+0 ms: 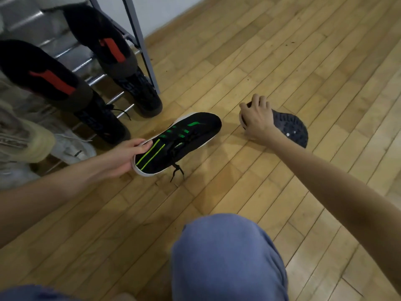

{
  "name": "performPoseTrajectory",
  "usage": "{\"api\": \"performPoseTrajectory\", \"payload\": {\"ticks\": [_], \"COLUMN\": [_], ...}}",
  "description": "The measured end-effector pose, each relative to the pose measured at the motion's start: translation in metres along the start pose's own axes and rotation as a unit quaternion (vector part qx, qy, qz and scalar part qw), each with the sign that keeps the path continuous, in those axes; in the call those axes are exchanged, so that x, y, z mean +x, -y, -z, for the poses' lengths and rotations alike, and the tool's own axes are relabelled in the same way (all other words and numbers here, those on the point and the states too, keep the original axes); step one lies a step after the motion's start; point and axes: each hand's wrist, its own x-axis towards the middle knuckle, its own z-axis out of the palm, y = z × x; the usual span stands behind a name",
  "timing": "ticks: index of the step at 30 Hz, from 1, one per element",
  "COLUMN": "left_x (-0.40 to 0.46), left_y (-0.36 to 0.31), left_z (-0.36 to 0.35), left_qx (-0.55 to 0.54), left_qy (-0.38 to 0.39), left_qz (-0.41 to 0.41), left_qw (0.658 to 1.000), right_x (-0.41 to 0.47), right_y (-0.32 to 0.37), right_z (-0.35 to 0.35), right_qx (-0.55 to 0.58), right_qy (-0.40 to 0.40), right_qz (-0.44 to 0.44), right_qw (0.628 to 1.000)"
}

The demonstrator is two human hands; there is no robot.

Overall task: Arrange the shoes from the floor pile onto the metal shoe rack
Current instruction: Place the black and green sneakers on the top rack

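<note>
My left hand (pixel 127 154) grips the heel of a black sneaker with green stripes (pixel 180 140), held tilted just above the wooden floor, its lace hanging down. To the right its mate (pixel 290 128) lies sole-up on the floor, dark tread showing, and my right hand (pixel 257 117) is closed over its heel end. The metal shoe rack (pixel 138 40) stands at the upper left with chrome bars and a grey side frame.
On the rack sit a pair of tall black boots with red patches (pixel 52 81), beige shoes (pixel 26 140) and a white shoe (pixel 71 146) lower down. My knee in blue trousers (pixel 225 255) is at the bottom centre. Wooden floor (pixel 303 51) stretches to the right.
</note>
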Motion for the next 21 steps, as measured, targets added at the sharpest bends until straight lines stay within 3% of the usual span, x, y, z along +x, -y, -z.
{"api": "performPoseTrajectory", "payload": {"ticks": [7,11,15,21], "left_x": [-0.073,-0.11,-0.143,-0.188], "left_y": [-0.004,-0.005,-0.014,-0.054], "left_z": [0.036,0.048,0.049,0.044], "left_qx": [-0.019,-0.049,-0.066,-0.083], "left_qy": [-0.068,-0.1,-0.116,-0.154], "left_qz": [-0.076,-0.128,-0.183,-0.286], "left_qw": [0.995,0.986,0.974,0.942], "right_x": [-0.049,-0.07,-0.091,-0.097], "right_y": [0.039,0.05,0.073,0.126], "right_z": [0.071,0.1,0.126,0.19], "right_qx": [0.073,0.204,0.313,0.395], "right_qy": [-0.108,-0.17,-0.289,-0.498], "right_qz": [0.042,0.028,0.011,0.047], "right_qw": [0.991,0.964,0.905,0.77]}}
